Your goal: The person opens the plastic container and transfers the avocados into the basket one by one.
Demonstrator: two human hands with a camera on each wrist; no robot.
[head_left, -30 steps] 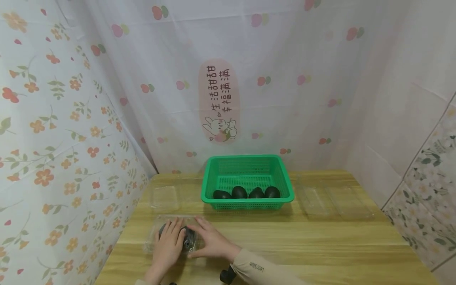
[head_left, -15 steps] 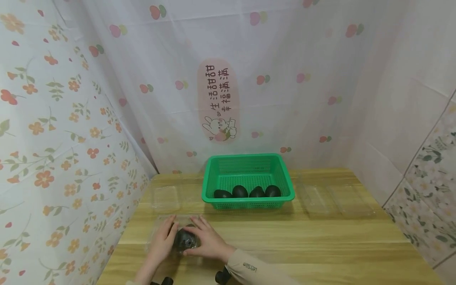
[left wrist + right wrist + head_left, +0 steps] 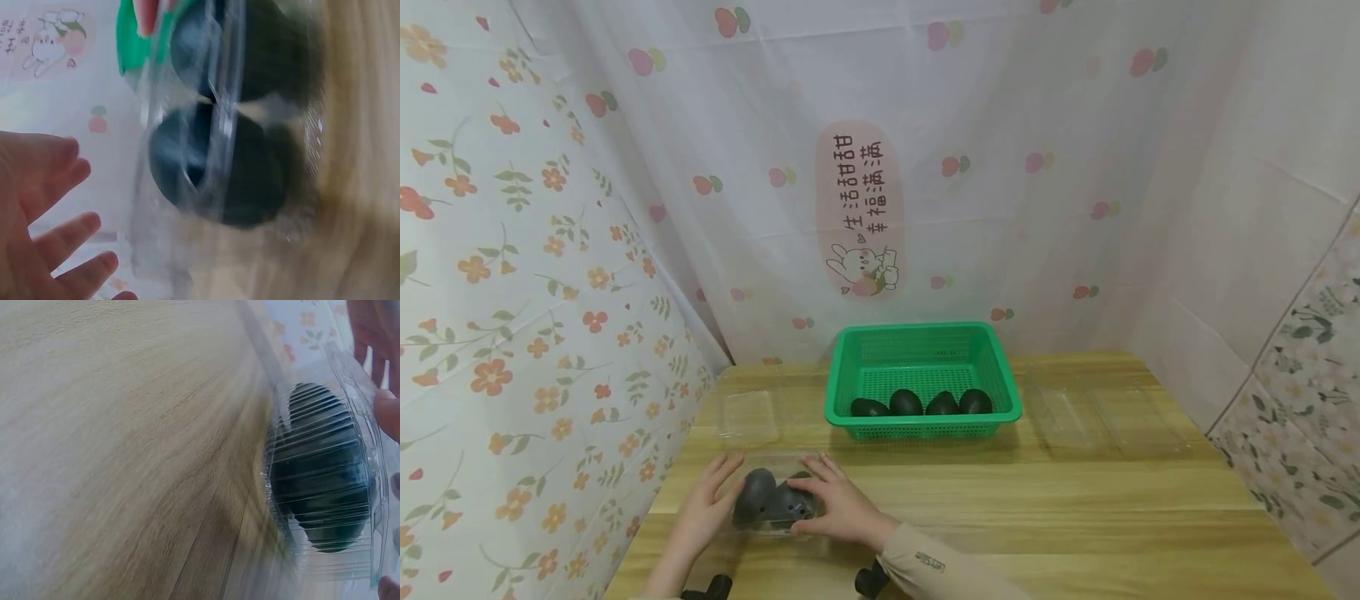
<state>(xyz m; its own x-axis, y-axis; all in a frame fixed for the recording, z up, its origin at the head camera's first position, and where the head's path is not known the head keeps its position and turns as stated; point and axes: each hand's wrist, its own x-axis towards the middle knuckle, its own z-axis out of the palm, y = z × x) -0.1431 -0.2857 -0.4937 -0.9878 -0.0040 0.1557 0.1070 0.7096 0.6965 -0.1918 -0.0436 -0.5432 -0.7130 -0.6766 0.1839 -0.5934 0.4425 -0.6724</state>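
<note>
Head view, the right hand [image 3: 844,507] gripped the right end of the clear box [image 3: 780,477], two avocados [image 3: 755,497] inside, on the table [image 3: 1037,508]; left wrist, the left hand [image 3: 34,250] was spread apart from it; right wrist, the rim [image 3: 379,481], if poorly latched, might have popped, spilling them

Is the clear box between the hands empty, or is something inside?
Not empty: the box has two dark fruits in it, showing through its clear walls.

Head view softly lit, slightly dim; wrist views blurred, wood tabletop [image 3: 125,462] smeared; white glints along clear container [image 3: 226,134].
</note>
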